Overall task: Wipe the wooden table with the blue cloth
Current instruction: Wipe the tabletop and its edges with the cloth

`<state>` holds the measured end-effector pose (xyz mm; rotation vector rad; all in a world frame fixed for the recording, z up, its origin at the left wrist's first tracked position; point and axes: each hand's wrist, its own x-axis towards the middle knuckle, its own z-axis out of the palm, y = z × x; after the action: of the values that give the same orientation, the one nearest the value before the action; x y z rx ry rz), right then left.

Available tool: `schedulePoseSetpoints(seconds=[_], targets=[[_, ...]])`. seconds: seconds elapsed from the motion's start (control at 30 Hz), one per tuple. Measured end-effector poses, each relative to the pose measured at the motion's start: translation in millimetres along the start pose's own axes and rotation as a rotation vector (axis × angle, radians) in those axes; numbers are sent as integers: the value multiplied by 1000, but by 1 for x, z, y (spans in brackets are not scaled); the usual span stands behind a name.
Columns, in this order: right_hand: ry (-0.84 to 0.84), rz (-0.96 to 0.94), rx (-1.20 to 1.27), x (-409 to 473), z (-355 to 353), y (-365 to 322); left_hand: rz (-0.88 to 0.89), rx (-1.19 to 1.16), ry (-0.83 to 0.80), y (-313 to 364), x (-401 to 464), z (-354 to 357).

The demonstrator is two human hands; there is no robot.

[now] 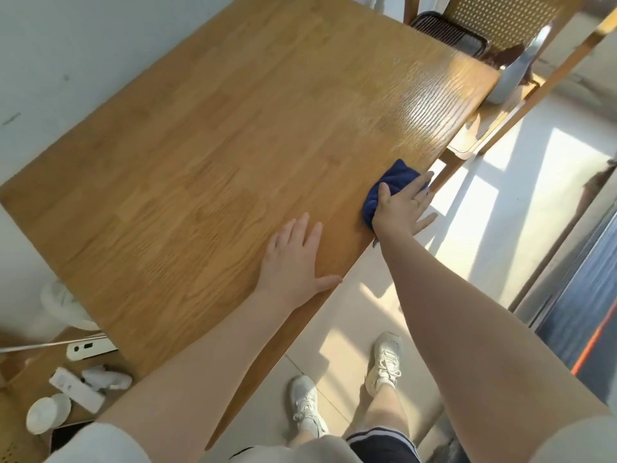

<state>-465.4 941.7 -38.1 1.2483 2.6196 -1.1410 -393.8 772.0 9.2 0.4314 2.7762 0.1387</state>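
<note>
The wooden table [207, 155] fills most of the view, its top bare. A dark blue cloth [390, 187] lies bunched at the table's right edge. My right hand [404, 208] presses flat on the cloth with straight, spread fingers, some reaching past the edge. My left hand [293, 259] rests flat on the table top near the same edge, closer to me, fingers straight and thumb out along the rim.
A wooden chair with a woven back [500, 25] and a black tray [450, 33] stand past the table's far end. A low shelf at lower left holds white items [80, 389]. My feet in white shoes [384, 362] stand on the tiled floor.
</note>
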Motion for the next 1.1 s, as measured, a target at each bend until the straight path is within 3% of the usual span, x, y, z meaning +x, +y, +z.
schedulePoseSetpoints(seconds=[0.23, 0.33, 0.43, 0.63, 0.8, 0.87, 1.0, 1.1], targets=[[-89, -382, -44, -23, -10, 26, -10, -18, -59, 37, 48, -15], [-131, -359, 14, -2, -10, 25, -12, 32, -107, 48, 63, -14], [-130, -213, 207, 42, -15, 2, -58, 59, -126, 53, 71, -12], [-98, -135, 53, 76, -29, -22, -139, 52, -150, 62, 74, -16], [-251, -319, -15, 22, -23, 12, -175, 45, -156, 73, 70, -17], [-307, -311, 31, 14, -19, 18, -192, 38, -157, 75, 71, -19], [-233, -236, 120, 55, -24, -6, -219, 30, -172, 79, 72, -20], [-129, -301, 26, 113, -35, -17, -263, 30, -156, 82, 73, -19]])
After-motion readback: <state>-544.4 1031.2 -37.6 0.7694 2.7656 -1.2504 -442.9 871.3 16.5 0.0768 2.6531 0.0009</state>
